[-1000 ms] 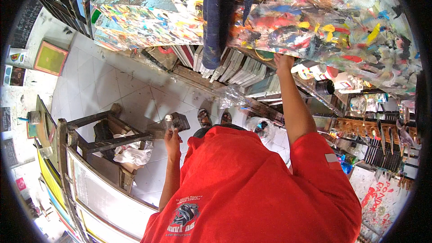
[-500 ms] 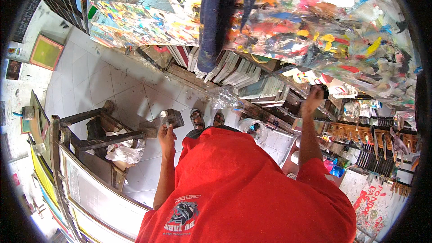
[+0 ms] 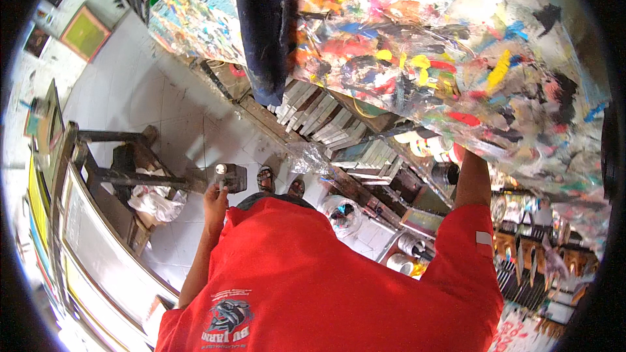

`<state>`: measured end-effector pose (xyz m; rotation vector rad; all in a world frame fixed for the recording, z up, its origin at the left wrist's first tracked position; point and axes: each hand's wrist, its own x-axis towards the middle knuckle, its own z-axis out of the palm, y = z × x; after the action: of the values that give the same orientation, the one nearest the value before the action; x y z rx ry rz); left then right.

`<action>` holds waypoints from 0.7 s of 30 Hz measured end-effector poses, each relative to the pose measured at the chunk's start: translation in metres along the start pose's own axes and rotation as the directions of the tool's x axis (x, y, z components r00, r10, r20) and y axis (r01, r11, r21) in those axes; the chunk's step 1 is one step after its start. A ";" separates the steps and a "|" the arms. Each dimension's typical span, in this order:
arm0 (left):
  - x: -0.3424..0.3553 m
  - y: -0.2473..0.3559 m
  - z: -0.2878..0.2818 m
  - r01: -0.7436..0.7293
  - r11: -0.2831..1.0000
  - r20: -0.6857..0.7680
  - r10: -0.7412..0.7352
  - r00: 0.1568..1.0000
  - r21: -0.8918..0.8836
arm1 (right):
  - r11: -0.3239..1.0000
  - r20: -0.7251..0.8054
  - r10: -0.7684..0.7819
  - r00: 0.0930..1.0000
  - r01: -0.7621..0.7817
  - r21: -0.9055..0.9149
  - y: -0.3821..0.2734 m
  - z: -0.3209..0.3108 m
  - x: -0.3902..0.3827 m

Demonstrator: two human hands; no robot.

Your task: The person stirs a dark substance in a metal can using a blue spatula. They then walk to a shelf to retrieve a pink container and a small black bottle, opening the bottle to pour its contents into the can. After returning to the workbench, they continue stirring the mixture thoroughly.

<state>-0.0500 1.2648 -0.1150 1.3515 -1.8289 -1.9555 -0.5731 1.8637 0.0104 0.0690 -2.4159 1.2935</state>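
- Left hand (image 3: 216,203): closed around a pale round-ended object (image 3: 220,170) (exact type unclear), scene left.
- Right hand: hidden below the paint-smeared tabletop (image 3: 417,36), scene right; grip cannot be determined.

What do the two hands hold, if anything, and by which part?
The left hand holds a thin, pale-tipped object, kind unclear, by its stem. The right hand is hidden by the paint-covered surface; its hold cannot be told.
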 end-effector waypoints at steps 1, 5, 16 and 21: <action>-0.004 -0.004 -0.002 -0.006 1.000 -0.002 0.006 1.000 -0.005 | 1.000 0.020 0.009 1.000 -0.009 -0.015 0.002 0.000 0.003; -0.025 -0.005 0.001 -0.015 1.000 -0.044 0.015 0.999 -0.005 | 0.997 0.062 0.042 0.997 -0.038 -0.068 0.014 0.003 0.005; -0.053 -0.009 0.001 0.053 0.999 -0.083 -0.053 0.995 0.003 | 0.977 0.192 0.002 0.981 0.039 -0.209 0.007 0.065 0.059; -0.058 -0.008 0.001 0.052 0.998 -0.102 -0.054 0.993 -0.029 | 0.961 0.244 -0.003 0.970 0.071 -0.268 -0.016 0.112 0.093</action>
<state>-0.0130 1.3051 -0.0933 1.4779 -1.7328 -1.8905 -0.6907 1.7772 0.0022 0.2039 -2.7646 0.9673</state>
